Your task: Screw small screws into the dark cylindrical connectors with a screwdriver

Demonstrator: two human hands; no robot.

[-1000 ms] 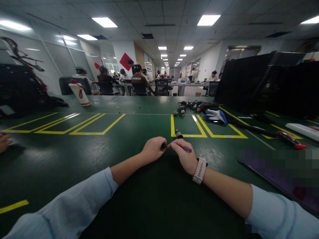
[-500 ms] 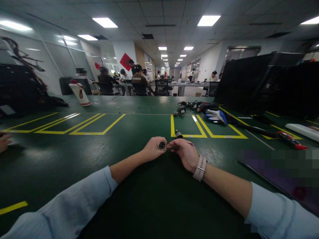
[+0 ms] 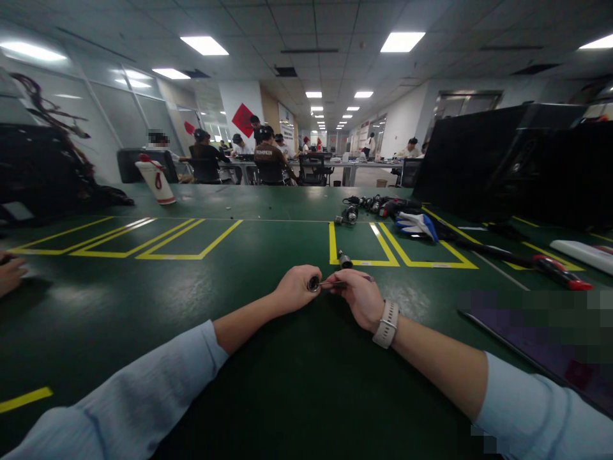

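Note:
My left hand [image 3: 293, 289] is closed around a small round metal part [image 3: 313, 283], its open end facing me. My right hand [image 3: 357, 295], a watch on its wrist, pinches a thin tool with a purple handle [image 3: 366, 278]. The tool's metal tip reaches into the round part. Both hands rest on the green table [image 3: 143, 287] at its middle. Just beyond them a small metal cylinder [image 3: 344, 260] lies on a yellow line.
Farther back lie a pile of similar metal parts [image 3: 364, 206], a white and blue glove [image 3: 416, 223] and a red-handled screwdriver [image 3: 558, 269]. A white bottle [image 3: 156, 181] stands back left. Another person's hand [image 3: 9, 273] shows at the left edge. Dark monitors [image 3: 479, 160] line the right.
My right hand turned and rose slightly, bringing the thin tool's tip into the round part. My left hand rotated the part a little. The rest stayed put.

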